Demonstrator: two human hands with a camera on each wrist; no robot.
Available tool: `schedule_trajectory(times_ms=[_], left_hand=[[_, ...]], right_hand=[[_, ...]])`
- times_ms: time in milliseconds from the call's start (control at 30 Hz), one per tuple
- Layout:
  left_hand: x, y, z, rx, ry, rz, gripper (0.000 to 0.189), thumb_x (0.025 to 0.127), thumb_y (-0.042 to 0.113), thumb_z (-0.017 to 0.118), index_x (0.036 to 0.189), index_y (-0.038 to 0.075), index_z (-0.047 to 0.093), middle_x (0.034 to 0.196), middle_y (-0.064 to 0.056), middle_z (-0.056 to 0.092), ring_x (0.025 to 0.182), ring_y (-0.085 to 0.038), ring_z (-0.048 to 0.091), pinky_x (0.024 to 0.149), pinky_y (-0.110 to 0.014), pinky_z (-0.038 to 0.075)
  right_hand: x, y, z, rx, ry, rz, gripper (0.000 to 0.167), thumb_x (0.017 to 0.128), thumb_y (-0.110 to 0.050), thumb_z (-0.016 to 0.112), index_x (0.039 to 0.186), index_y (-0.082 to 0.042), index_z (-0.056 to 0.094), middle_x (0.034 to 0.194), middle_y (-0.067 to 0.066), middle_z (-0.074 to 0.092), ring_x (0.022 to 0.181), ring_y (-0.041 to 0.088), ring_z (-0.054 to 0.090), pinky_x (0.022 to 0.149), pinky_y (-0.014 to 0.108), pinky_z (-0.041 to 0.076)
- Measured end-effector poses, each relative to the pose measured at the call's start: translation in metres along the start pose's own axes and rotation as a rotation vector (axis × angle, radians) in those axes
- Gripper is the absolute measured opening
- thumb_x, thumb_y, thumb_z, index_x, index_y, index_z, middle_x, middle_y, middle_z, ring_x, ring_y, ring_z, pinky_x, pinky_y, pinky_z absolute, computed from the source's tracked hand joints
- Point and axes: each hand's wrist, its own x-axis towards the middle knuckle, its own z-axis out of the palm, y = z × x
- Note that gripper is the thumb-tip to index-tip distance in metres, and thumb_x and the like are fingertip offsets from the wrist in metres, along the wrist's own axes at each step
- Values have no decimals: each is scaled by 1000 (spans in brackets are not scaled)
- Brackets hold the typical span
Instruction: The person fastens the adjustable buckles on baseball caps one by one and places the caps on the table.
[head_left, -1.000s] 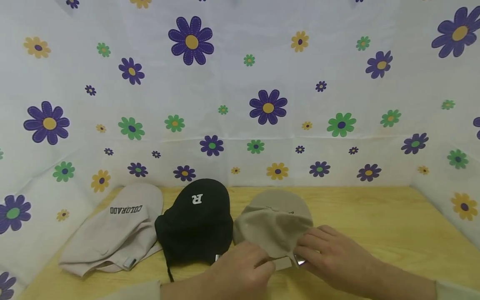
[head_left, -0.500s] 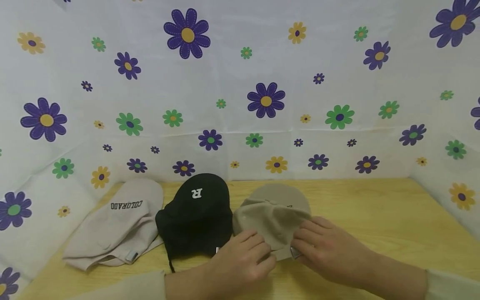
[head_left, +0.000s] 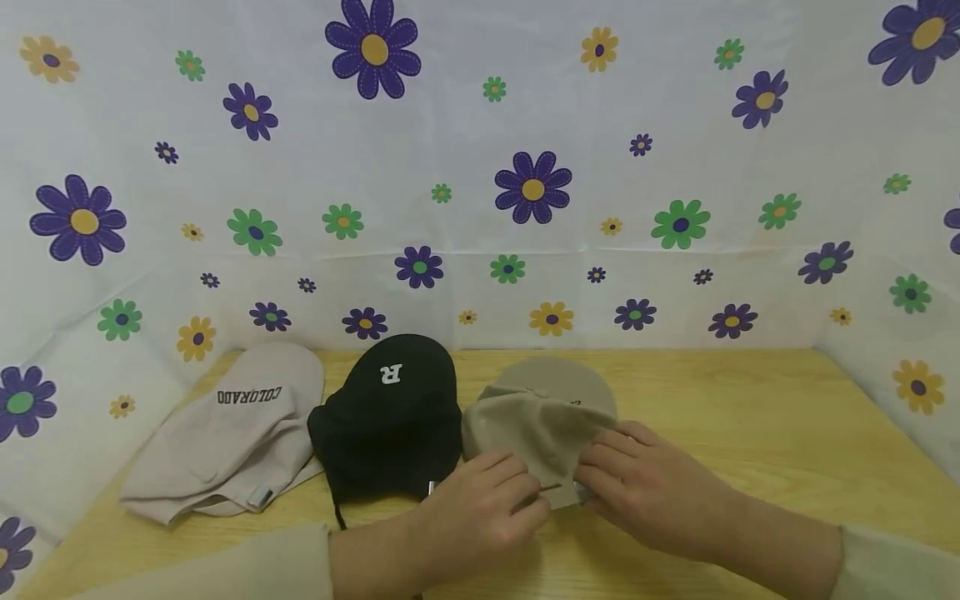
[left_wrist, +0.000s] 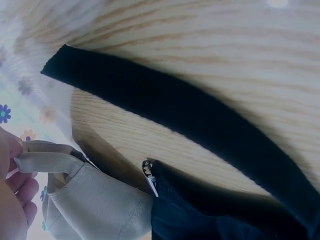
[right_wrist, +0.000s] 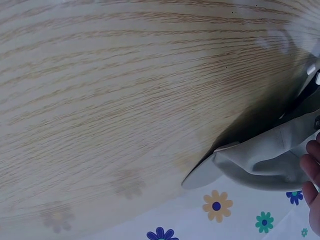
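Note:
A beige baseball cap (head_left: 517, 433) lies on the table with its brim toward the back and its rear opening facing me. My left hand (head_left: 480, 508) pinches the cap's back strap (left_wrist: 50, 162) between thumb and fingers, as the left wrist view shows. On the other side of the opening, my right hand (head_left: 645, 492) grips the cap's rear edge; its fingers cover most of the metal buckle there. In the right wrist view, fingertips (right_wrist: 312, 167) curl at the cap's edge. A black cap (head_left: 397, 425) with a white letter R lies just left of the beige one.
At the far left lies a pale cap (head_left: 255, 425) lettered COLORADO. The black cap's long strap (left_wrist: 165, 100) stretches over the wooden table (head_left: 735, 408) toward me. A white flower-print cloth (head_left: 465, 142) stands behind and along both sides.
The head view has tilted down, so everything sits higher in it. Both hands stay at the beige cap's back, and my right fingers now cover more of the buckle.

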Motion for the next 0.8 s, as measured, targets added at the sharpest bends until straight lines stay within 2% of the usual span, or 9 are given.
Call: schedule_trajectory(times_ms=[100, 200, 300, 533, 800], left_hand=[[0, 0, 1, 6, -5, 0, 29, 101, 11, 46, 84, 15, 70, 84, 5, 67, 77, -10, 61, 75, -24, 49], [0, 1, 2, 15, -2, 0, 28, 100, 10, 48, 83, 16, 69, 83, 5, 67, 76, -10, 61, 74, -24, 49], [1, 2, 3, 15, 6, 1, 27, 100, 11, 49, 82, 16, 69, 82, 5, 66, 75, -10, 60, 73, -24, 48], [2, 2, 4, 29, 12, 2, 28, 100, 10, 48, 82, 16, 68, 80, 5, 65, 73, -10, 59, 70, -24, 47], [3, 0, 4, 32, 11, 7, 28, 99, 10, 48, 83, 16, 70, 81, 5, 66, 74, -10, 59, 71, -24, 47]], right_hand=[[0, 0, -1, 1, -2, 1, 38, 108, -30, 36, 100, -13, 68, 97, -3, 66, 93, 16, 60, 87, 36, 49], [-1, -1, -2, 13, -13, 5, 27, 104, -30, 48, 100, -14, 69, 98, -4, 67, 93, 16, 60, 87, 36, 49], [-2, -1, -3, 16, -27, 9, 22, 100, -31, 54, 101, -14, 69, 99, -4, 67, 94, 16, 61, 89, 37, 49], [-1, -1, -3, 14, -10, 1, 35, 106, -32, 40, 102, -13, 69, 99, -3, 68, 95, 16, 62, 89, 37, 50], [1, -1, -2, 3, 7, -21, 31, 105, -32, 45, 101, -12, 69, 99, -2, 68, 94, 17, 62, 87, 37, 49]])
